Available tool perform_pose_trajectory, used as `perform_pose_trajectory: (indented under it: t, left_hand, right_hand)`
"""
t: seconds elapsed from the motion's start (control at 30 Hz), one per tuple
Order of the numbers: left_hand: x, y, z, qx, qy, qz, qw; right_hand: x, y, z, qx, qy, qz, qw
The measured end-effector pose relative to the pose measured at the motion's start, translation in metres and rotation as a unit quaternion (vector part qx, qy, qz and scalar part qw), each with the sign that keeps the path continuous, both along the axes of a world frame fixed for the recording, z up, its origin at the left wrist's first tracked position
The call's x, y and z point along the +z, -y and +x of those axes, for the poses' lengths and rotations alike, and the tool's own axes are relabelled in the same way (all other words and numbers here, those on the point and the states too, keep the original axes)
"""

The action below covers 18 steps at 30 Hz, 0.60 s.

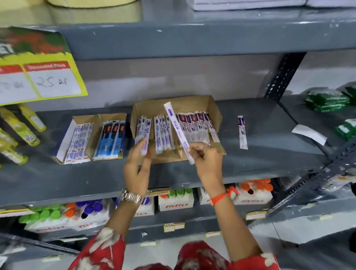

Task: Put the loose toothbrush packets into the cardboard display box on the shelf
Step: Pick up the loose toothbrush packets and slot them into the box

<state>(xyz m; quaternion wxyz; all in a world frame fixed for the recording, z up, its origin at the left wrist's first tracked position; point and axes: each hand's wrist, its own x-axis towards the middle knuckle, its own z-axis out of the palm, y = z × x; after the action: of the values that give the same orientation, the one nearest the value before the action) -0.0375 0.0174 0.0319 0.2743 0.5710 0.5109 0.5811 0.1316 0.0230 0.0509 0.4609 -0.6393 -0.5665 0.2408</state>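
Note:
A brown cardboard display box [195, 102] stands open on the grey shelf, holding several white-and-purple toothbrush packets in leaning rows. My right hand [207, 162] grips one long toothbrush packet [176, 126] by its lower end, tilted up and left over the box. My left hand [137, 163] pinches the lower end of the leftmost packets in the box [143, 131]. One loose toothbrush packet [242, 131] lies flat on the shelf to the right of the box.
Two smaller open boxes [94, 138] of packets sit left of the display box. Yellow bottles [18, 126] and a price sign [31, 77] are at far left. A white paper slip [309, 133] and green packs [329, 100] lie at right. Boxes of capped tubes fill the shelf below.

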Motion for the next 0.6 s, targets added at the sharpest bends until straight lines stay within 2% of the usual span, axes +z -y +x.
perform_pose_trajectory:
  t: [0.03, 0.1, 0.13, 0.2, 0.4, 0.6]
  left_hand:
    - [0.009, -0.004, 0.005, -0.019, 0.088, -0.034, 0.995]
    - [0.026, -0.013, 0.012, -0.043, 0.232, -0.152, 0.96]
    - [0.032, -0.016, 0.014, -0.062, 0.283, -0.203, 0.935]
    - [0.039, -0.019, 0.01, -0.096, 0.365, -0.239, 0.895]
    - [0.048, -0.012, -0.001, -0.183, 0.394, -0.203, 0.877]
    - [0.052, -0.01, -0.004, -0.199, 0.388, -0.182, 0.882]
  right_hand:
    - [0.0, 0.002, -0.009, 0.015, -0.001, 0.005, 1.0]
    - [0.002, 0.005, -0.024, 0.035, 0.006, 0.013, 0.999]
    - [0.002, 0.005, -0.03, 0.043, 0.008, 0.015, 0.999]
    - [0.005, 0.007, -0.039, 0.054, 0.007, 0.025, 0.998]
    - [0.008, 0.014, -0.05, 0.074, 0.007, 0.043, 0.996]
    - [0.011, 0.015, -0.055, 0.07, -0.008, 0.032, 0.997]
